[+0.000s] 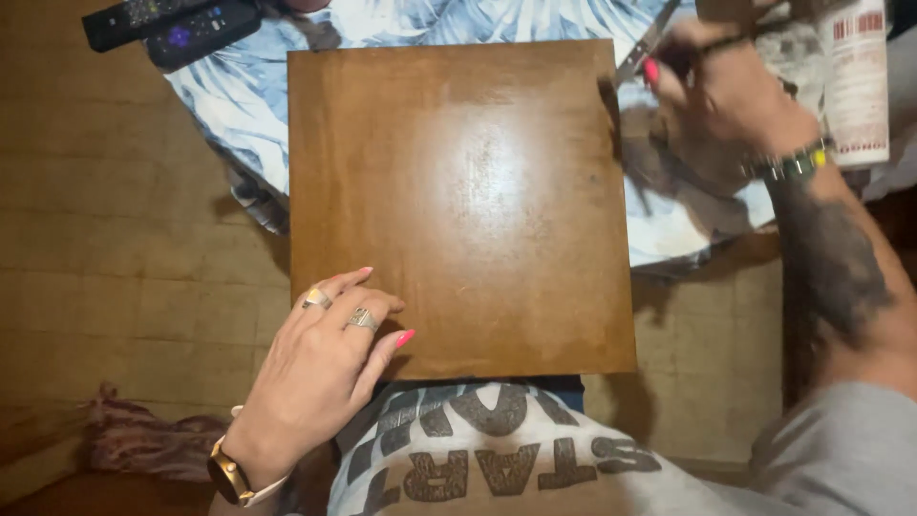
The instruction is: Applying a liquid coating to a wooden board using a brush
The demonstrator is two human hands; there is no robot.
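Left hand (320, 358) lies flat and open on the board (458, 205) at 7 o'clock. Right hand (721, 91) grips scissors (642, 48) at 1 o'clock; the blades could scratch the board's edge.

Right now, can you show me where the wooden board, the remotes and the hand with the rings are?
wooden board (463, 205): head view, middle of its shiny top.
remotes (177, 24): head view, the black bodies at top left.
left hand (320, 358): head view, back of the hand, by the rings.
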